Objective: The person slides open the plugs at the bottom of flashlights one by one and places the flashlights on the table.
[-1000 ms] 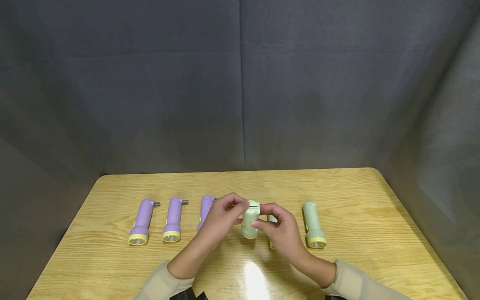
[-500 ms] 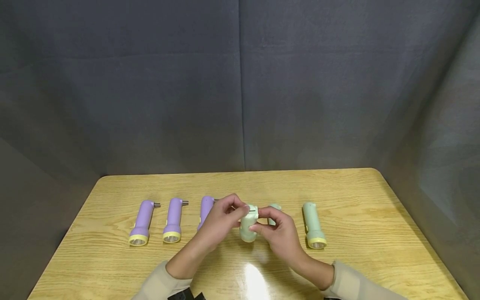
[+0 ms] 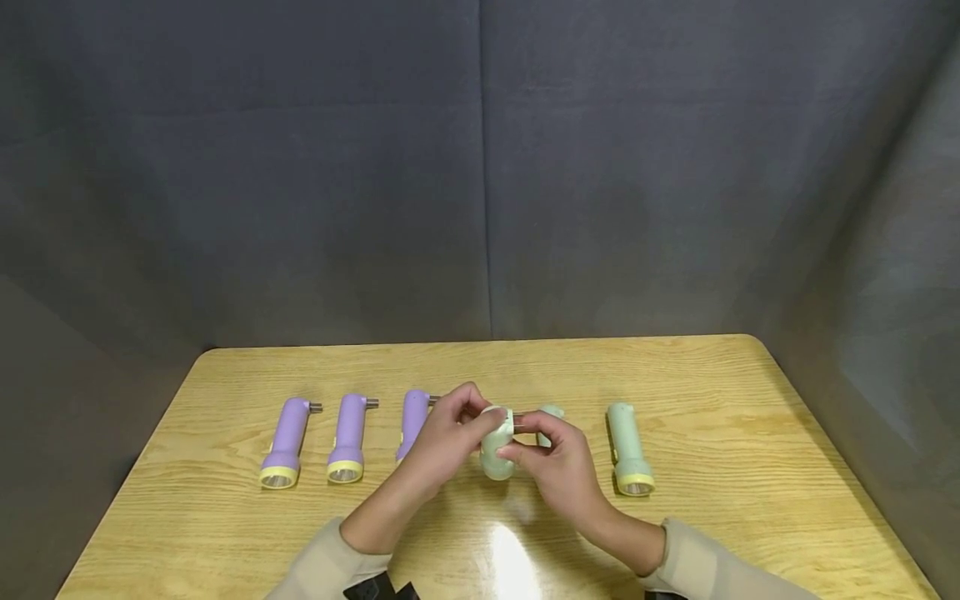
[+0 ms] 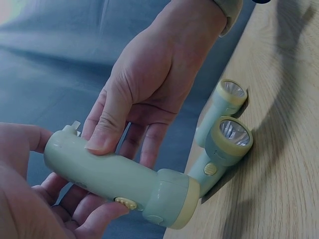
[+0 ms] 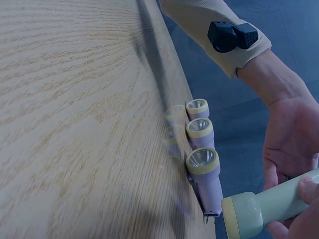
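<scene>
Both hands hold a green flashlight [image 3: 496, 460] over the middle of the table, its tail end up. Metal plug prongs [image 4: 76, 125] stick out of the side of that tail, towards the right hand. My left hand [image 3: 444, 446] grips the body from the left, its thumb near the yellow switch [image 4: 125, 202] in the left wrist view. From the other side my right hand [image 3: 561, 471] pinches the body, with the index finger close to the prongs. In the right wrist view the yellow head ring [image 5: 230, 219] points to the left.
Three purple flashlights [image 3: 288, 437] with plug prongs out lie in a row on the left of the wooden table [image 3: 187, 533]. On the right lies a green flashlight [image 3: 627, 446]; another green flashlight [image 3: 552, 412] is partly hidden behind the right hand. Grey cloth [image 3: 337, 208] surrounds the table.
The slot on the held flashlight's tail showed flat before; now metal prongs stand out to the right. The flashlight has turned slightly in the hands, which stay almost in place.
</scene>
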The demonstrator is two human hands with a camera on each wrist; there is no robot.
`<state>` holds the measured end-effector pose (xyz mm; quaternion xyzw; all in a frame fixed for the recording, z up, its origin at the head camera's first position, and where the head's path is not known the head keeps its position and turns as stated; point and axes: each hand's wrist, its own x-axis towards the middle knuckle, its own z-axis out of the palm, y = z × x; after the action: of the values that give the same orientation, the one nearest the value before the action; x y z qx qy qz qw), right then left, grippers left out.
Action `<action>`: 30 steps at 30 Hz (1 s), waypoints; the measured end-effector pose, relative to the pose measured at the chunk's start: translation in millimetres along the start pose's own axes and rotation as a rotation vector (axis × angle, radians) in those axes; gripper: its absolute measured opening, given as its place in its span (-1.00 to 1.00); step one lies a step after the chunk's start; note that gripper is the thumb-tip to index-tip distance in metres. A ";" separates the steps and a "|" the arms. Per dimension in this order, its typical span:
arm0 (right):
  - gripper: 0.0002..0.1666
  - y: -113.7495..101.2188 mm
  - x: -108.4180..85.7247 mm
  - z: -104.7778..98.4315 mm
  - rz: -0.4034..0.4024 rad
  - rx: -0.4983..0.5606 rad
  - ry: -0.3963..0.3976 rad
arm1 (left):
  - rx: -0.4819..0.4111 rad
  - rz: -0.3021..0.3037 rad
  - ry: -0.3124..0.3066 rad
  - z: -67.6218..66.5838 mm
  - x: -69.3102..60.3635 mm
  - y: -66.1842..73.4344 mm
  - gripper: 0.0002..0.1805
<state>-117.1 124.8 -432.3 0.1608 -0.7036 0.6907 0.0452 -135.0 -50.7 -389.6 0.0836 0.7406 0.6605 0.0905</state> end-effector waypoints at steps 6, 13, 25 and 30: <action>-0.76 -1.9 0.4 0.6 0.010 -0.014 0.003 | 0.003 0.000 0.003 0.3 0.0 -0.2 -0.74; -0.74 -2.1 0.8 1.0 0.023 -0.014 0.005 | -0.002 -0.004 0.007 1.2 0.2 -0.5 -0.73; -0.74 -2.7 1.6 -0.4 0.021 -0.005 0.005 | 0.007 -0.020 -0.004 0.3 1.7 -0.2 -0.73; -0.72 -2.8 4.2 0.2 0.014 -0.009 0.004 | 0.040 -0.032 -0.017 -4.5 4.3 2.1 -0.74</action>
<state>-120.2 124.0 -428.4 0.1542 -0.7078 0.6881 0.0426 -140.3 -53.7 -387.1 0.0790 0.7540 0.6434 0.1059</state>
